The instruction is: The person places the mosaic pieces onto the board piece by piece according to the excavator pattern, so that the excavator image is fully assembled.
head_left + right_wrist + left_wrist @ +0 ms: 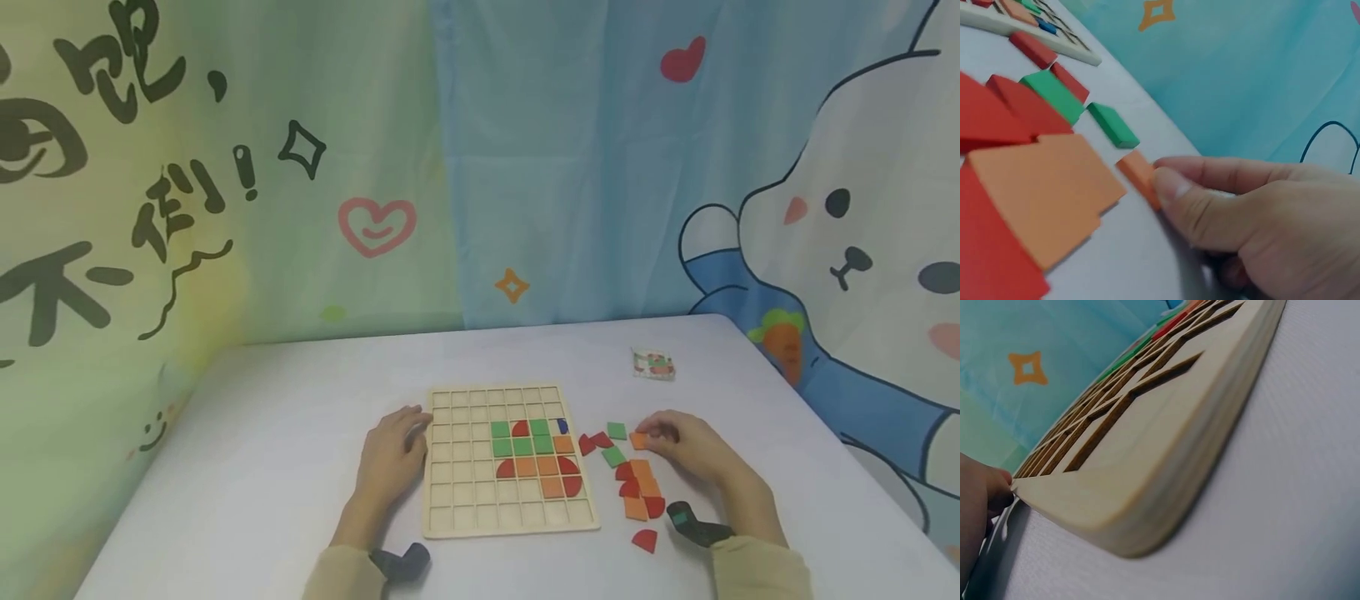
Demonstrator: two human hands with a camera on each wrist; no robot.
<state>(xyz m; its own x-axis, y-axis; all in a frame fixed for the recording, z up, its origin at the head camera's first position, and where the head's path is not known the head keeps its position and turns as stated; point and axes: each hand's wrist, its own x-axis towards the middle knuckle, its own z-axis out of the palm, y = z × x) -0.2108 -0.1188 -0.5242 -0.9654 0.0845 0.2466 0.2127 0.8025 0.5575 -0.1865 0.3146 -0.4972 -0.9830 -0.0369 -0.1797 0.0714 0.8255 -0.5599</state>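
My right hand (692, 448) pinches a small orange square tile (1137, 175) between thumb and index finger, close over the table right of the loose tiles. A pale wooden grid board (452, 493) lies at the middle of the table. My left hand (392, 457) rests at its left side, fingertips touching the rim. In the board's cells sit green squares (502, 447), orange squares (526, 467), red quarter-rounds (572, 486) and a blue piece (562, 426).
Loose tiles lie right of the board: green squares (617, 431), several red quarter-rounds (645, 540) and orange squares (635, 508), some overlapping. Farther back lies a small printed packet (654, 364). A printed curtain (525, 167) hangs behind the white table (247, 467).
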